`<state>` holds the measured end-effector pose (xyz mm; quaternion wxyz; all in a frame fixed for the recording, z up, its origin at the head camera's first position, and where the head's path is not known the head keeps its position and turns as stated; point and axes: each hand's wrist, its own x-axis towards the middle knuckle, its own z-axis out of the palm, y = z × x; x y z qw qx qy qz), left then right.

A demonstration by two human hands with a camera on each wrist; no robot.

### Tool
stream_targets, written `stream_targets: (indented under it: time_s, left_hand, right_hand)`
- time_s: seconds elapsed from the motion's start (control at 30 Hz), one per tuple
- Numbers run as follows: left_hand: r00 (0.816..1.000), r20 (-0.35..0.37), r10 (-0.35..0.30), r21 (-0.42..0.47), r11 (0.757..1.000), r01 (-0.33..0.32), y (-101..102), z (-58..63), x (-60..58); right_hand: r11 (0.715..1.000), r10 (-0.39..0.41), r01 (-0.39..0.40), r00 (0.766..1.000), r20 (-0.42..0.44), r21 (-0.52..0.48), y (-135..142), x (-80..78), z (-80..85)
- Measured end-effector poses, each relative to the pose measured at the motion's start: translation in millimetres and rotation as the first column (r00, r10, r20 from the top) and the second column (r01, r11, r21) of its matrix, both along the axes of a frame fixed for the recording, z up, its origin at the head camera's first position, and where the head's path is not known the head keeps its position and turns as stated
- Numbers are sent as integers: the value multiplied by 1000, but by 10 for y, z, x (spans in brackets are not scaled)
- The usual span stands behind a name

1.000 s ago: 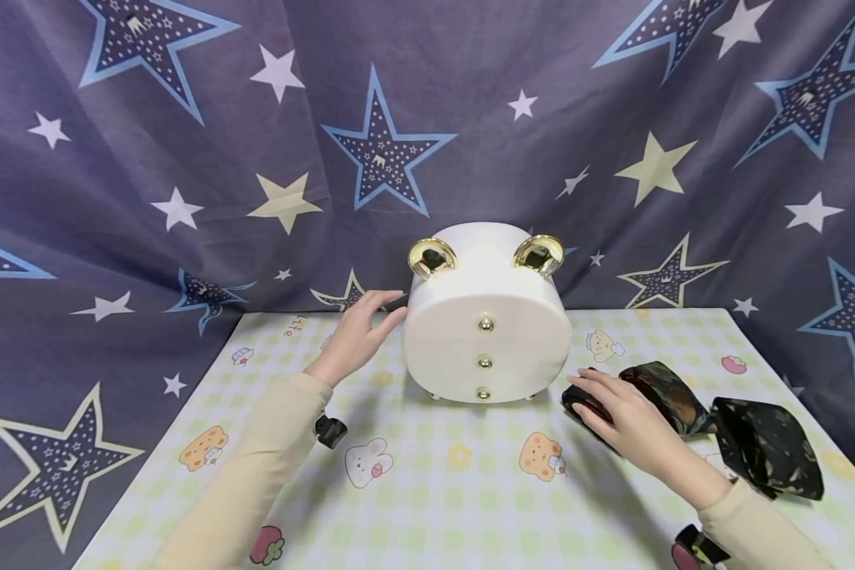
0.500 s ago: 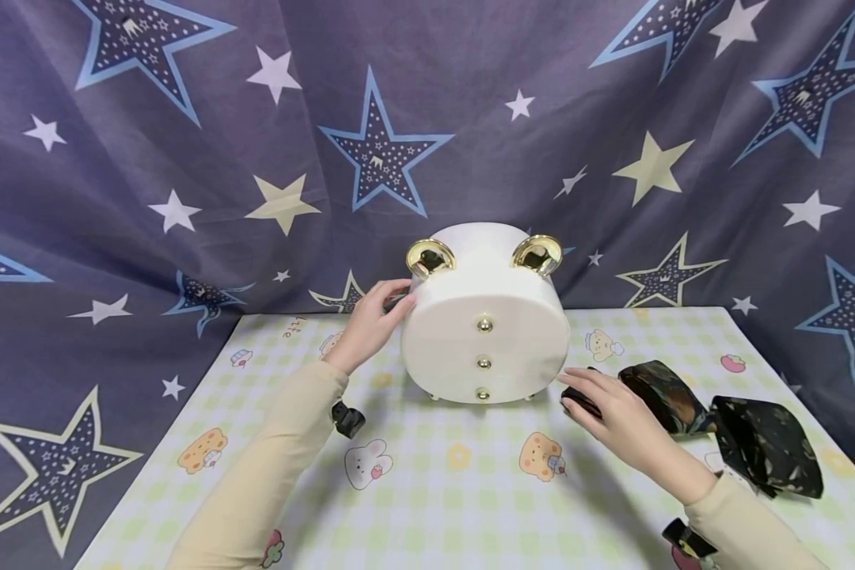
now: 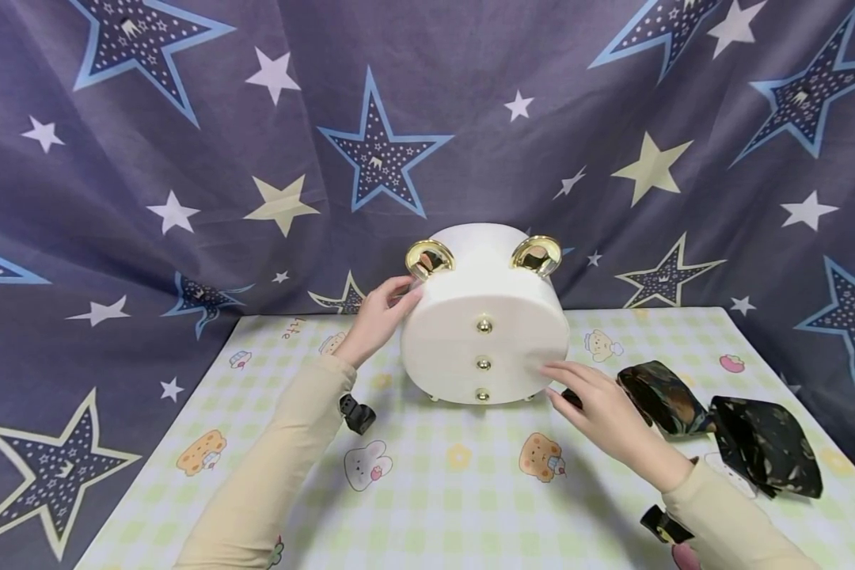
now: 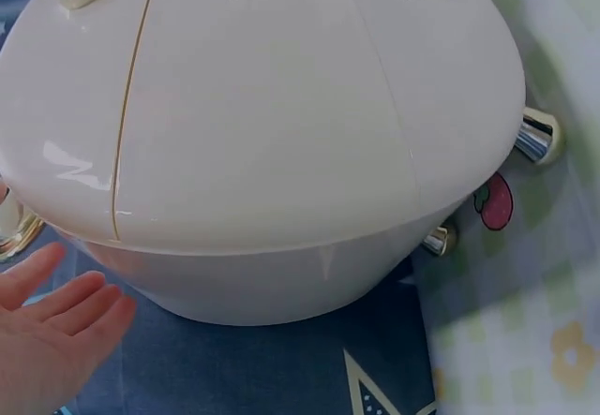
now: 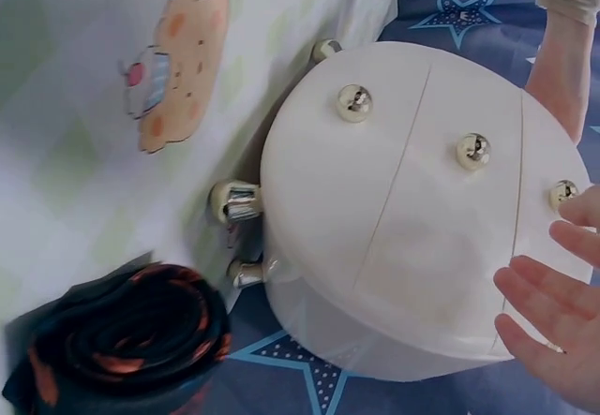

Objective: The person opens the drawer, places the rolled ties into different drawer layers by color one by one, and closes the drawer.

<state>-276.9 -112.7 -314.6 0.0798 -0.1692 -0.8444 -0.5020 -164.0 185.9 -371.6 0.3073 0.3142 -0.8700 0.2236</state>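
Observation:
A white rounded drawer box (image 3: 452, 340) stands on the table, with a column of gold knobs (image 3: 484, 326) down its front and two gold ears (image 3: 431, 260) on top. My left hand (image 3: 381, 318) is at the box's upper left side, fingers extended beneath the left ear. In the left wrist view its loosely spread fingers (image 4: 70, 307) hold nothing. My right hand (image 3: 602, 412) reaches to the lower right of the box front, fingers spread. From the right wrist its fingertips (image 5: 525, 289) overlap the drawer faces. A dark rolled cloth (image 5: 122, 340) lies below, mostly hidden behind this hand in the head view.
Two dark patterned folded cloth pieces, one brownish (image 3: 663, 396) and one blackish (image 3: 769, 447), lie right of my right hand. A green-and-white checked tablecloth (image 3: 427, 507) covers the table. Behind hangs a star-printed purple curtain (image 3: 463, 71).
My left hand has moved right, up to the box's side. My right hand has shifted left from above the dark rolled cloth to the box's front. The box stays put.

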Motion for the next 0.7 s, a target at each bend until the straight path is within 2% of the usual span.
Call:
stream_targets:
  time_s: [0.27,0.5,0.7]
  left_hand:
    - [998,50,-25,73,997,22,53,-16,-50]
    - [999,41,-26,91,996,22,74,-26,-72]
    - [998,33,-51,108,993,47,72,-30,-84]
  right_hand:
    - [999,35,-36,997,-71,-21,-132,-62,83]
    - [999,32,-36,993,-110,-38,-237,-128,159]
    - [998,10,-18,992,-125,-66,-316,-182,206]
